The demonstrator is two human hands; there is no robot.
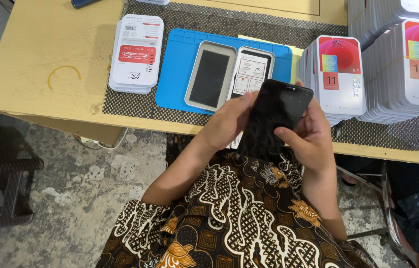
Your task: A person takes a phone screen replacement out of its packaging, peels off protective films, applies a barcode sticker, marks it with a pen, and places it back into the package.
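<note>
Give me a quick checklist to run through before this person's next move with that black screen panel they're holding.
1. Both hands on the black screen panel: ok, left hand and right hand grip it.
2. Panel held above the table edge: ok.
3. Open tray on the blue mat is free: ok.
4. Stacks of white boxes stand neatly: ok.
5. Panel surface unscratched: cannot tell.

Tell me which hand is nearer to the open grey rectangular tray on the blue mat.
Left. The left hand grips the black phone screen just below the grey tray; the right hand holds the screen's far side.
</note>
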